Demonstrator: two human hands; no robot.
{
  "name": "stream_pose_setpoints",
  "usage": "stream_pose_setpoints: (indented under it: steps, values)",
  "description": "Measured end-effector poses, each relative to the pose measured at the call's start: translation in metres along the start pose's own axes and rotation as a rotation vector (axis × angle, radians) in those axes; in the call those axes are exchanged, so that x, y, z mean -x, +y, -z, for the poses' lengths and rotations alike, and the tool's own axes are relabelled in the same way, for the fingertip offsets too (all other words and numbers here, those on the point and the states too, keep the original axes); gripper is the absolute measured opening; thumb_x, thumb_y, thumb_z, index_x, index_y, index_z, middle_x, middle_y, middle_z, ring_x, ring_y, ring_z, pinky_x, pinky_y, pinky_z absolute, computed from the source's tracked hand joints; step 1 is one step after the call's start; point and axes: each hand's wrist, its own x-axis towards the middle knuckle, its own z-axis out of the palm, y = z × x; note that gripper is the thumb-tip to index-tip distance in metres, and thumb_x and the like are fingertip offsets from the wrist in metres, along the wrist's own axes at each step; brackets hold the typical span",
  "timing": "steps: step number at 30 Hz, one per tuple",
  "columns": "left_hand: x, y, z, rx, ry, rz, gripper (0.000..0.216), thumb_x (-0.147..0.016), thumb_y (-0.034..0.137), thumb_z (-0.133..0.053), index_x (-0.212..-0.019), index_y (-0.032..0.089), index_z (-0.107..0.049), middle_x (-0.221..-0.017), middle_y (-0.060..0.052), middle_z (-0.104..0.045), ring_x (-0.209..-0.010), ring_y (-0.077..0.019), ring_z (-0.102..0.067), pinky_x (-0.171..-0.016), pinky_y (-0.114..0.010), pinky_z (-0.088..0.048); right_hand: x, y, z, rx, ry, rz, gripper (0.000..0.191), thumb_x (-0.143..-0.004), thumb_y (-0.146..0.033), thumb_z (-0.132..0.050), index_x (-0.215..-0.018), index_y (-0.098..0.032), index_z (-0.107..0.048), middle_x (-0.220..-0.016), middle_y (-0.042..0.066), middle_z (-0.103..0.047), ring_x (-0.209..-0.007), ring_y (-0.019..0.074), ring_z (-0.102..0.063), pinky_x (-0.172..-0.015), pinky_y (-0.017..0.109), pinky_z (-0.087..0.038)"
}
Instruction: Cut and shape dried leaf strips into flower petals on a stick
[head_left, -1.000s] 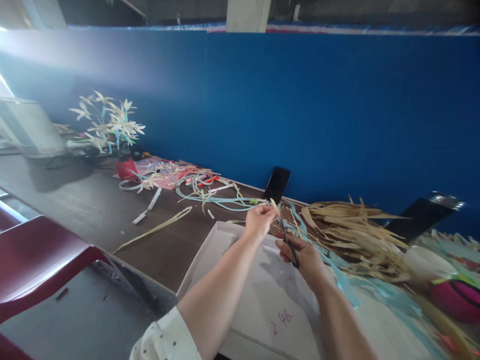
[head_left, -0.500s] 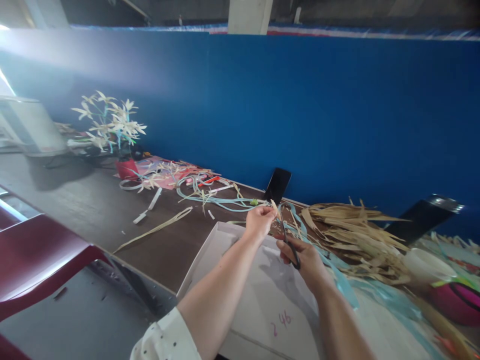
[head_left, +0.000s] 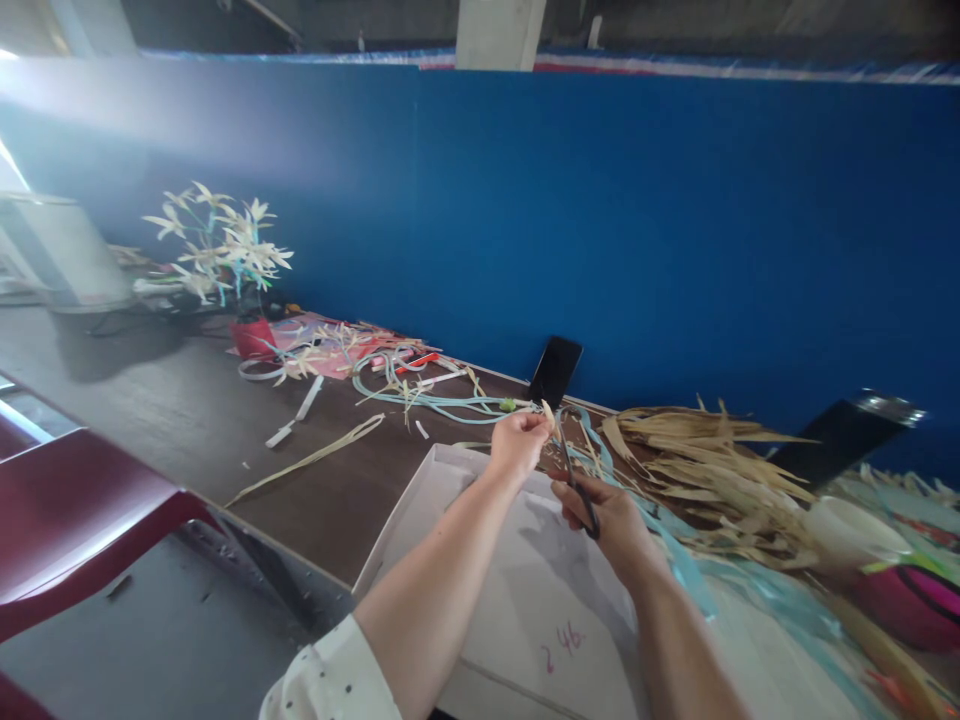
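My left hand (head_left: 517,440) is closed in a pinch on a small pale dried leaf strip (head_left: 548,411), held up over the white box lid (head_left: 450,520). My right hand (head_left: 611,520) is wrapped round the black handles of scissors (head_left: 574,478), whose blades point up to the strip at my left fingertips. Both hands hover above the far edge of the lid, close together.
A pile of dried leaves (head_left: 712,470) lies to the right, with light blue ribbon (head_left: 450,402) strewn across the brown table (head_left: 187,420). A black phone (head_left: 555,370) leans on the blue wall. A handmade flower bouquet (head_left: 225,250) stands far left; a red chair (head_left: 82,510) is near left.
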Motion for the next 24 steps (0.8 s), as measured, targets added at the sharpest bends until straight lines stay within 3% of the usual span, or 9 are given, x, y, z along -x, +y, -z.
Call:
stream_pose_setpoints:
  steps: [24]
  values:
    - [-0.0014,-0.003,0.0,-0.015,0.019,-0.009,0.018,-0.065,0.032,-0.058,-0.068,0.015,-0.063,-0.056,0.001,-0.054,-0.049,-0.0074,-0.043,-0.049,-0.019,-0.032,0.0015,-0.0022,-0.0009,0.054,0.02,0.001,0.045,-0.067,-0.05,-0.062,-0.096,-0.016,-0.067,-0.049,-0.003,-0.051,-0.048,0.0122,-0.045,-0.05,0.025,-0.035]
